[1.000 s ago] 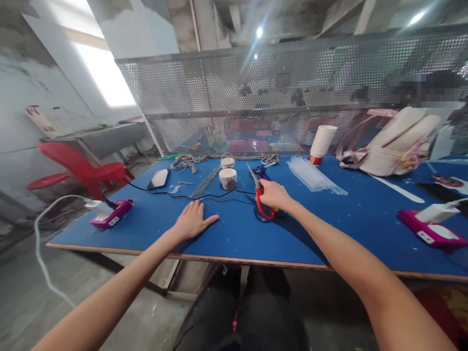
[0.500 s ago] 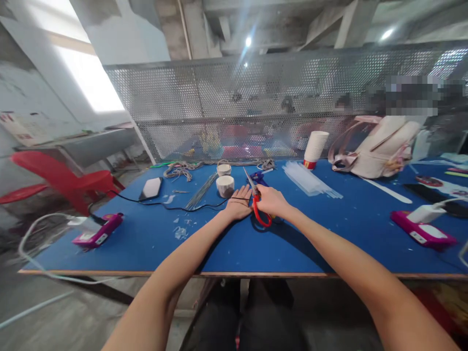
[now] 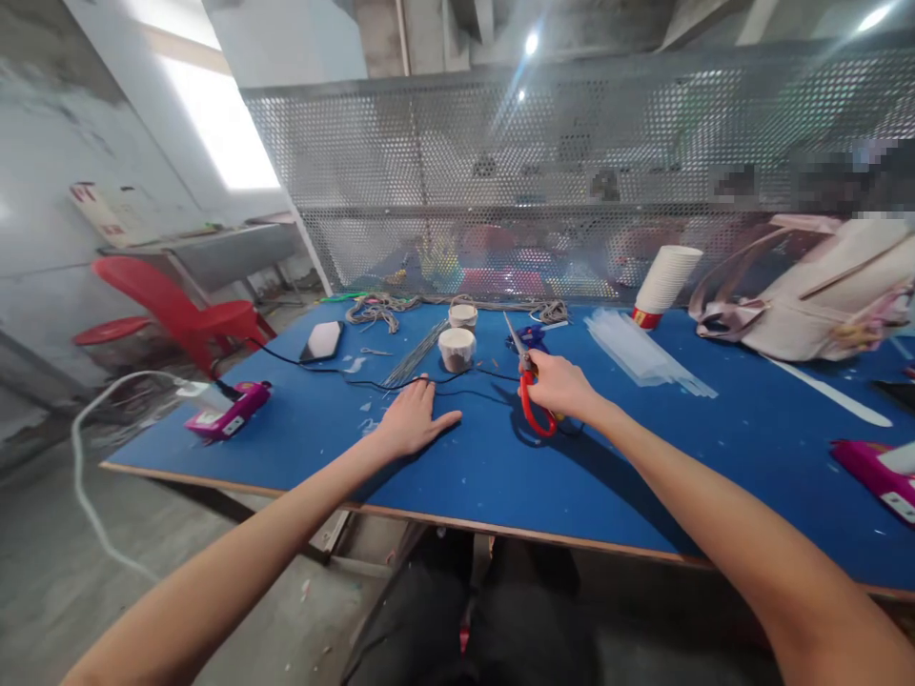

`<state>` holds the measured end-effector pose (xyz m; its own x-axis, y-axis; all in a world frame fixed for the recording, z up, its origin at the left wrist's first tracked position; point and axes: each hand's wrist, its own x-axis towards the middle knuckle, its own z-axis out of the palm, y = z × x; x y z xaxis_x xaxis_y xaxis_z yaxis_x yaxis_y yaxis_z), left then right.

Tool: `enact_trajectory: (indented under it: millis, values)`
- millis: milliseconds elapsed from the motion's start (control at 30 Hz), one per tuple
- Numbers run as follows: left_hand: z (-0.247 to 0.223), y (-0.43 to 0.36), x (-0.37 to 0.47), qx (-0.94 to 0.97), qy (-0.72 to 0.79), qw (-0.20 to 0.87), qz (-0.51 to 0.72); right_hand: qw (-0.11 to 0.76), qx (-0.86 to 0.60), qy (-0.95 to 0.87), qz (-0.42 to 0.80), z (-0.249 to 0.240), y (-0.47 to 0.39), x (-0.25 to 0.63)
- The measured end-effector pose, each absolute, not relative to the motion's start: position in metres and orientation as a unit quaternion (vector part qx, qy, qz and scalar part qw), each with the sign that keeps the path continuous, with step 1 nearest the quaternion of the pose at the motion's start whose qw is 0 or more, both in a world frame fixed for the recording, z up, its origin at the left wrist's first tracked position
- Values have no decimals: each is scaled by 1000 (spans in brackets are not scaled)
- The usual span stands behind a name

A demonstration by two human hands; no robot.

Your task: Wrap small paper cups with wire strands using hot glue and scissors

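My right hand (image 3: 561, 383) is closed around a pair of scissors (image 3: 536, 405) with red handles, the metal blades pointing away from me. Flat on the blue table, with its thumb spread, lies my left hand (image 3: 415, 416); it holds nothing. A thin black cable (image 3: 335, 370) runs across the table just beyond the left fingers. Two white paper cups (image 3: 456, 350) stand behind that hand, one behind the other. To their left is a bundle of thin grey wires (image 3: 418, 357). Behind the scissors sits a dark blue tool (image 3: 529, 335), partly hidden.
Clear plastic strips (image 3: 640, 351), a stack of paper cups (image 3: 666, 284) and a pale bag (image 3: 822, 286) are to the right. Grey cords (image 3: 376, 310) lie along the mesh partition (image 3: 500, 181). A phone (image 3: 323, 340) and a pink power strip (image 3: 233, 412) are at left.
My left hand has slid left and toward me, away from the scissors. My right hand still grips the scissors. The camera view has turned slightly.
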<state>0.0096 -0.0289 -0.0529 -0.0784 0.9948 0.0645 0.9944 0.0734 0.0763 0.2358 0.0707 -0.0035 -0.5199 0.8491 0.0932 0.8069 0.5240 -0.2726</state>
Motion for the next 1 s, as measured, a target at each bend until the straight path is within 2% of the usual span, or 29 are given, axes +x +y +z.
enact_trajectory:
  millis: [233, 567, 733, 867, 1000]
  values:
    - [-54, 14, 12, 673, 738, -5, 46, 114, -484, -863, 92, -3, 69, 230]
    - [-53, -89, -38, 649, 761, 22, 18, 105, -485, -864, 84, -5, 70, 233]
    - [-35, -108, -54, 630, 776, 7, 0, 113, -494, -857, 95, -6, 72, 231]
    - [-14, -86, -52, 619, 785, -31, 16, 118, -499, -851, 112, -6, 71, 233]
    - [-5, -28, -54, 599, 798, -42, 36, 118, -499, -849, 126, -10, 65, 235]
